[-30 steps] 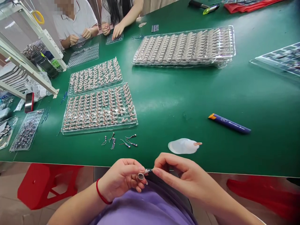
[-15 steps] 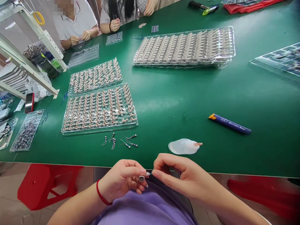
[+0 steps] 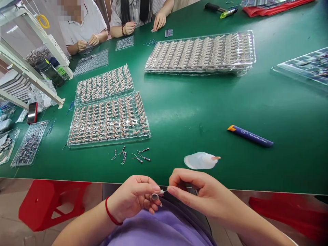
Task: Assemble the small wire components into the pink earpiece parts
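A small pale earphone housing [image 3: 154, 197], round cup grey inside, stem narrow, is just beyond the near edge of the worktop [image 3: 194, 99]. The left hand [image 3: 138, 191], fingers curled, grips it; the right hand [image 3: 197, 189], thumb and forefinger together, pinches a thin wire [image 3: 165, 190] by the stem.

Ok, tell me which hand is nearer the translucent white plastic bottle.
Right. The right hand is just below the translucent white plastic bottle in the picture; the left hand is farther off, below and left of it.

Counter [image 3: 174, 116]: bottle [image 3: 200, 160] behind right hand [image 3: 192, 187]; parts [image 3: 124, 157] left of bottle; two trays [image 3: 110, 141] behind parts; tray stack [image 3: 200, 72] right of trays.
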